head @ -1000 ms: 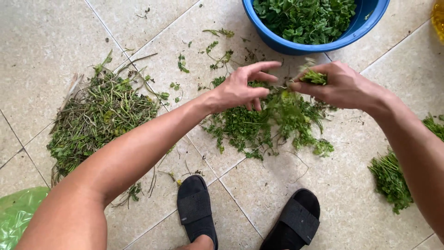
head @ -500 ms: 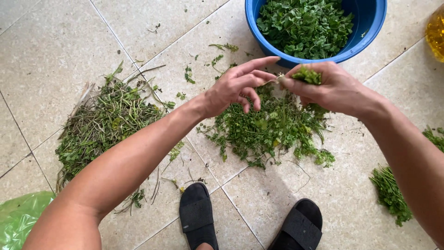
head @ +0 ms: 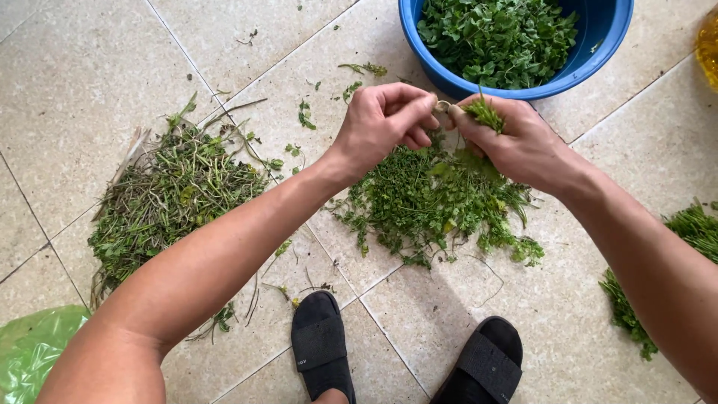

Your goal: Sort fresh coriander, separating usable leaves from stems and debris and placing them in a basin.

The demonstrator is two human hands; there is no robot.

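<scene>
I see a round bright-blue plastic basin (head: 598, 56) of dark green leaves (head: 497, 34) on beige square floor tiles (head: 82, 82) with grey grout lines. Black slip-on sandals (head: 321, 344) and a translucent light-green plastic bag (head: 34, 348) sit near the floor's lower edge.

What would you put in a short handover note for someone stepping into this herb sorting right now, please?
Left hand: fingertips pinched on the stem end of a sprig.
Right hand: grip closed around the same sprig's leafy part.
Unsorted greens lie on the floor tiles under both hands; another bunch lies at the right.
Done: picked leaves fill the blue basin; a pile of stems lies at the left.
Left: the sprig in hand, the greens below, the bunch at the right.
</scene>
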